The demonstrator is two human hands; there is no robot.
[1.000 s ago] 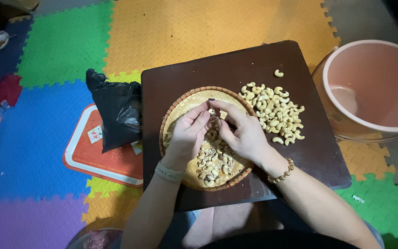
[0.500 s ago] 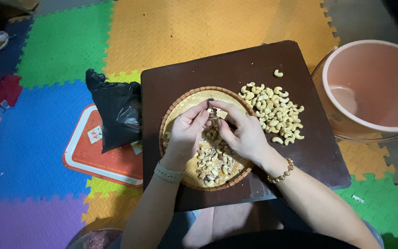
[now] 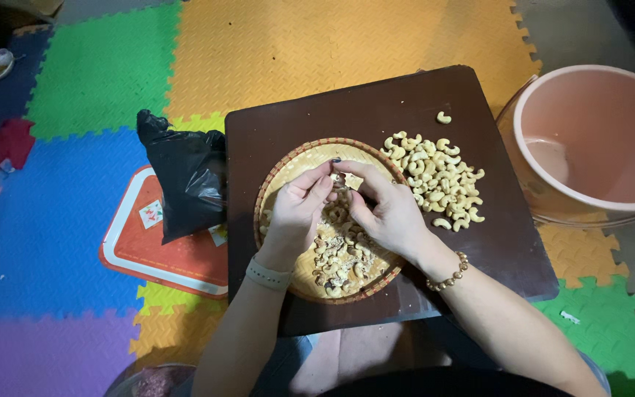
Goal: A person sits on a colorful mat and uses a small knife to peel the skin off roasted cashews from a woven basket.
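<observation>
A round woven basket tray (image 3: pixel 288 175) lies on a dark brown board (image 3: pixel 317 114) and holds several unpeeled cashew nuts (image 3: pixel 336 254). Both hands hover over the tray's far half. My left hand (image 3: pixel 297 209) and my right hand (image 3: pixel 387 209) pinch one small cashew nut (image 3: pixel 345 180) together between their fingertips. To the right of the tray, a loose pile of pale peeled cashews (image 3: pixel 439 180) rests on the board, with one stray nut (image 3: pixel 444 117) farther back.
A black plastic bag (image 3: pixel 185 176) sits on a red tray (image 3: pixel 148 254) to the left of the board. A large pink plastic basin (image 3: pixel 597 140) stands at the right. Coloured foam puzzle mats (image 3: pixel 97 73) cover the floor.
The hands stay over the tray; the fingers have shifted slightly while working the nut between them.
</observation>
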